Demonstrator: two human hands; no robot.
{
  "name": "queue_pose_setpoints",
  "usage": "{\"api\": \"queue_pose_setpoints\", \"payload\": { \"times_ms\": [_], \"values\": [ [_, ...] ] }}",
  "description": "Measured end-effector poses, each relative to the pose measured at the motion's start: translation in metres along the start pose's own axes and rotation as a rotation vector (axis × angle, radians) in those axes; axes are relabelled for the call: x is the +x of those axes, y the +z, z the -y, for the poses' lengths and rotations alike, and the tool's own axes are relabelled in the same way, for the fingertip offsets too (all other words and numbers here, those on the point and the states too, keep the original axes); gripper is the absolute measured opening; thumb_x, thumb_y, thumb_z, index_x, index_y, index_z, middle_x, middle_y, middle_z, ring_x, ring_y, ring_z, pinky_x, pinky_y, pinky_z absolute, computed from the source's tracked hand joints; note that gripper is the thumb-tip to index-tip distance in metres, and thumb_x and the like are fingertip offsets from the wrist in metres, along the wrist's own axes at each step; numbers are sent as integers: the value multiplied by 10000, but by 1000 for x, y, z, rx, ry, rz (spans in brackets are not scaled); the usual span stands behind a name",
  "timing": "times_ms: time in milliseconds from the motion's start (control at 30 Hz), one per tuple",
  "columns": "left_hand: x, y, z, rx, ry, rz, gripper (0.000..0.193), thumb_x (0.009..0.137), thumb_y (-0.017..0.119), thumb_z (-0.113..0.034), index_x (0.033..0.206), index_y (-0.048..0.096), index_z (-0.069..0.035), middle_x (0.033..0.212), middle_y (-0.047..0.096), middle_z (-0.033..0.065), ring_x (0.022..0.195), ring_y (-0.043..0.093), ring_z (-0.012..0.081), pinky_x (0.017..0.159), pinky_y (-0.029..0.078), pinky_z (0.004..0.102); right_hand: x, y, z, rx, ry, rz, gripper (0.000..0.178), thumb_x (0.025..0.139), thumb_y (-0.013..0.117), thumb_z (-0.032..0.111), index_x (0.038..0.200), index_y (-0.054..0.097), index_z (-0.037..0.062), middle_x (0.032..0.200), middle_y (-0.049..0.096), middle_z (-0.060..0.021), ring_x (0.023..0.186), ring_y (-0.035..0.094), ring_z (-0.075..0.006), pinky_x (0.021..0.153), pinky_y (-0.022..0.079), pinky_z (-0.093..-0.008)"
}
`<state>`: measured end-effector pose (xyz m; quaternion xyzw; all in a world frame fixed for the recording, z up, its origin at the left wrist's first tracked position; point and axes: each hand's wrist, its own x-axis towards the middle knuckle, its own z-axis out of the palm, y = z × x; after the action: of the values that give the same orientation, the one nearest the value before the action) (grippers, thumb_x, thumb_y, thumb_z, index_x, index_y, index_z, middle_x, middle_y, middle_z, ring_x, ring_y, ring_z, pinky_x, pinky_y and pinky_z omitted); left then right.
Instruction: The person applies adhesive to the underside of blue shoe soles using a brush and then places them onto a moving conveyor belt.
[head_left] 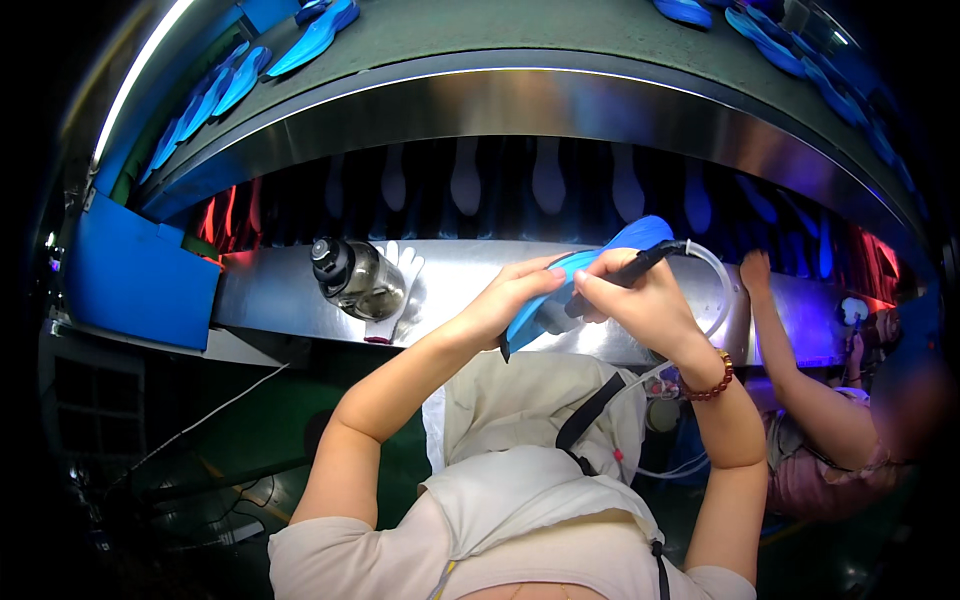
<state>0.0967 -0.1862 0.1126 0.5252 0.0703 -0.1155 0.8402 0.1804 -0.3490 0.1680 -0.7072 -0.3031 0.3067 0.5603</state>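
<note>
In front of my chest, over the steel ledge [450,310], I hold a bright blue shoe sole [530,318] at a slant. My left hand [510,292] is closed on its left side, fingers along the edge. A black pen-shaped tool [640,266] is gripped in my right hand [645,305], which overlaps the sole. From the tool's upper end a clear hose [722,280] curves right and down. The tool's tip is by the sole; I cannot tell whether it touches.
A dark-lidded bottle [355,280] stands left on the ledge, beside a white glove [405,285]. Beyond is a green conveyor belt [480,38] carrying more blue soles [318,40]. At right, a co-worker's arm [775,335] reaches over the ledge. A blue panel [140,265] stands at left.
</note>
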Motion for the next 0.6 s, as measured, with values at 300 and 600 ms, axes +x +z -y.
{"api": "queue_pose_setpoints", "payload": {
  "times_ms": [300, 600],
  "values": [
    [2, -8, 13, -27, -2, -39, 383, 882, 497, -281, 1138, 537, 2, 990, 585, 91, 824, 575, 137, 700, 471, 264, 19, 5, -7, 20, 88, -73, 252, 818, 604, 187, 708, 594, -40, 630, 609, -92, 495, 598, -140, 460, 487, -227],
    [-7, -6, 11, -50, -48, -84, 477, 867, 504, -315, 1235, 488, -12, 1102, 560, 131, 913, 568, 168, 769, 471, 280, 29, -10, -25, 70, 89, -134, 248, 825, 610, 198, 702, 591, -16, 599, 591, -78, 439, 581, -124, 425, 483, -194]
  ]
}}
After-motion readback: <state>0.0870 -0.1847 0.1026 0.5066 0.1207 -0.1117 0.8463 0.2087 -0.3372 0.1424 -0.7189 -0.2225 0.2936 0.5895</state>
